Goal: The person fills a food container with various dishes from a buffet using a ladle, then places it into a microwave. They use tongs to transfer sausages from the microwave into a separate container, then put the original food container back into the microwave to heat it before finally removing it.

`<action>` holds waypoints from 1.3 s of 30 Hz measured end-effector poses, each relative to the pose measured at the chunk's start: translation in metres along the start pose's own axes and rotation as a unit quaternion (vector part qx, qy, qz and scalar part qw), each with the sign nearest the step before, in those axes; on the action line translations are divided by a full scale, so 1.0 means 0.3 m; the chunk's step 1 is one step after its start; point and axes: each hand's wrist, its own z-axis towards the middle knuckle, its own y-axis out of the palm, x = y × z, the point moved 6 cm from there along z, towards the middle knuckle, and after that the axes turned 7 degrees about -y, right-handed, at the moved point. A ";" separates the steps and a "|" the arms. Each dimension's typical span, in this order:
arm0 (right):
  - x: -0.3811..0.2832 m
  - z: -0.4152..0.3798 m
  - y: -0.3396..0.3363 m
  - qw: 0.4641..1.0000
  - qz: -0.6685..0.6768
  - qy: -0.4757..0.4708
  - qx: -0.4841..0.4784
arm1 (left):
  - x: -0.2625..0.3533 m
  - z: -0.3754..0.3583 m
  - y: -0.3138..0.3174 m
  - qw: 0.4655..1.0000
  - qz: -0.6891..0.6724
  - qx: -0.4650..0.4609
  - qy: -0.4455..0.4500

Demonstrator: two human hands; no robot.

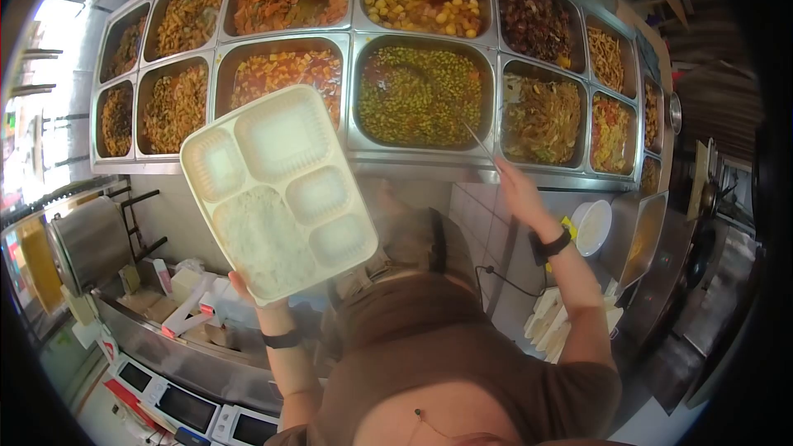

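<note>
Left hand (248, 291): closed on the near edge of a compartment tray (277, 190), fingers underneath, mostly hidden. Tray: cream, five compartments, rice in the largest, the rest bare; held tilted before the serving counter's (413, 167) front rim, overlapping the pan of red stew (285, 70).

Right hand (514, 186): closed round a thin ladle handle (479, 142) that runs into the pan of green peas (421, 95) at the counter's front row.
</note>
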 end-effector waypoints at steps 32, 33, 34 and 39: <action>-0.341 -0.218 -0.288 0.667 0.593 0.442 -0.093 | -0.329 0.448 0.200 0.982 -0.023 -0.051 -0.178; -0.368 -0.220 -0.290 0.671 0.591 0.435 -0.105 | -0.341 0.454 0.223 0.979 -0.043 -0.069 -0.187; -0.384 -0.224 -0.290 0.679 0.585 0.430 -0.107 | -0.348 0.457 0.237 0.979 -0.044 -0.074 -0.183; -0.404 -0.239 -0.255 0.824 0.415 0.369 -0.109 | -0.333 0.471 0.289 0.978 -0.084 -0.110 -0.159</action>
